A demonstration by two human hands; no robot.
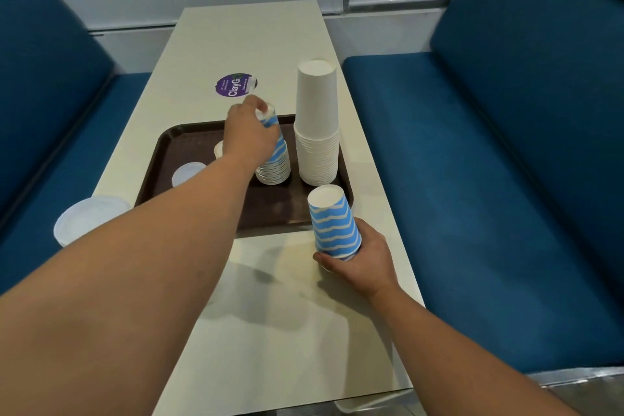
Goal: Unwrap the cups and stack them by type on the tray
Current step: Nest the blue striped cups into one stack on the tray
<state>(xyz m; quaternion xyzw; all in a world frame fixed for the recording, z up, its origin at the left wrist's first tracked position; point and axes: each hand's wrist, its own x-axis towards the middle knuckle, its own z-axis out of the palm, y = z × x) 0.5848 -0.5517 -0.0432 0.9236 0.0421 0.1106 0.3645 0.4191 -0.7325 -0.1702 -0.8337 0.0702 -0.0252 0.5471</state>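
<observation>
Most of the sorting looks done. On the tray, the white stack is standing at the right edge. Left of it, the striped stack is being gripped near its top by the left hand, fingers curled round it. Off the tray's near right corner, a striped cup is being held at its rim by the right hand, awaiting stacking. No wrapping can be made out.

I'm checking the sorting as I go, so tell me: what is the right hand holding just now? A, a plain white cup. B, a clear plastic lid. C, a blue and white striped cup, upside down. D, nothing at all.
C: the right hand grips an inverted blue and white striped cup by its rim end, at the near right corner of the brown tray.
</observation>
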